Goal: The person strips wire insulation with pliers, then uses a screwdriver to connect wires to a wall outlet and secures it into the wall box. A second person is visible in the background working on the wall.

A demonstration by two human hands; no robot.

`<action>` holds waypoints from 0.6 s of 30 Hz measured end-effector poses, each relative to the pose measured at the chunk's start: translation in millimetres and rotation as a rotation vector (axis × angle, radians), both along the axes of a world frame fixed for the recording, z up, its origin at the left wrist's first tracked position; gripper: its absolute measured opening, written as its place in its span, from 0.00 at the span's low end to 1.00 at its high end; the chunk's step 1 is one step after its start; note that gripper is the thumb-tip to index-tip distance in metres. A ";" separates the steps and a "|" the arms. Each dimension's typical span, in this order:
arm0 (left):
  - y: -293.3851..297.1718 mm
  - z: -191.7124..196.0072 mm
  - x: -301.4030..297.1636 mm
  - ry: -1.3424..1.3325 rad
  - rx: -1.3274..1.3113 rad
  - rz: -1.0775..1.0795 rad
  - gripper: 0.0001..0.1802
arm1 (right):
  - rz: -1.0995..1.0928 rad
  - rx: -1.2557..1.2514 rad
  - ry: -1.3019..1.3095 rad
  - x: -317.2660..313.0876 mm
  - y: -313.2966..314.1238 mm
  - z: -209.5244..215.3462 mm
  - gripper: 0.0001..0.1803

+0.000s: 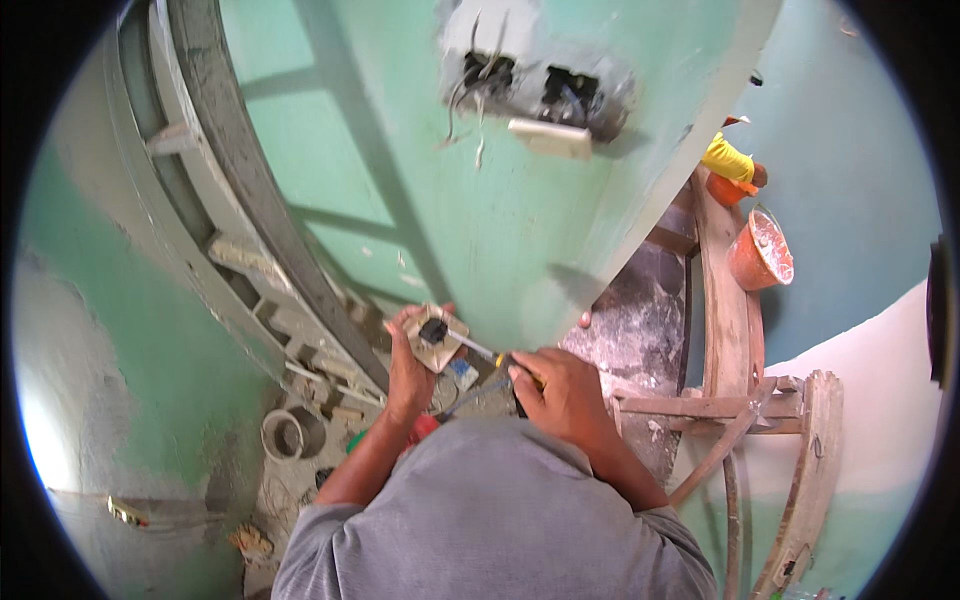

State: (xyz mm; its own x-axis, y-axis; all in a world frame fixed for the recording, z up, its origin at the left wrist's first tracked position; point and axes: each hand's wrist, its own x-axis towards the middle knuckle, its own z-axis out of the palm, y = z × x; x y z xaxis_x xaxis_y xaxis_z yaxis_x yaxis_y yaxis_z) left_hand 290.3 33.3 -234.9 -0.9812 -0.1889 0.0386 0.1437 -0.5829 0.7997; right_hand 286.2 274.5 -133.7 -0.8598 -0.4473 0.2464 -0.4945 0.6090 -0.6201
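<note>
Right grip [566,393] is holding a screwdriver [482,347], its tip at a square plate [424,357] the left grip [408,378] is cupping below the wall holes [571,92] — a crooked push could be sending it into that grip.

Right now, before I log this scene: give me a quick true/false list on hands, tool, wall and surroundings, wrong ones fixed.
1. The left hand holds a wall plate. True.
2. The right hand grips a screwdriver. True.
3. The screwdriver points away from the wall plate. False: its tip is at the black part in the plate's middle.
4. The left wall opening is covered. False: it is open, and loose wires come out there.
5. Only bare wall shows at the picture's left. False: a ladder stands there.
6. An orange bucket shows at the picture's right. True.
</note>
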 end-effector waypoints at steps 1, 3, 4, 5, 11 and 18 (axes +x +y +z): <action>1.2 1.6 -1.8 -0.006 0.023 0.007 0.36 | -0.017 0.012 0.041 1.7 -1.2 3.0 0.17; 4.9 7.5 -5.6 -0.012 0.022 -0.003 0.38 | -0.050 -0.040 0.073 5.6 0.1 8.1 0.17; 3.7 9.5 -3.2 0.031 -0.023 0.001 0.38 | -0.038 -0.043 0.066 6.6 -1.8 14.8 0.18; 2.3 10.3 1.0 0.041 -0.012 0.006 0.37 | -0.023 -0.071 0.041 9.6 -5.0 17.8 0.18; -6.6 8.3 8.3 0.066 0.036 -0.019 0.35 | 0.001 -0.061 0.012 10.9 -14.3 11.7 0.20; -15.3 7.3 12.9 0.068 0.076 -0.035 0.32 | 0.010 0.007 -0.156 13.8 -21.0 8.7 0.18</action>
State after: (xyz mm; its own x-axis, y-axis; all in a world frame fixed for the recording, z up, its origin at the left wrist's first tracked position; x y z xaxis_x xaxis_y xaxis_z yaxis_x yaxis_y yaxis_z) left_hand 303.2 18.0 -227.6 -0.9829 -0.1597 0.0918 0.1744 -0.6469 0.7424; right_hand 300.0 253.5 -125.0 -0.8830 -0.4572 0.1065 -0.3982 0.6094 -0.6856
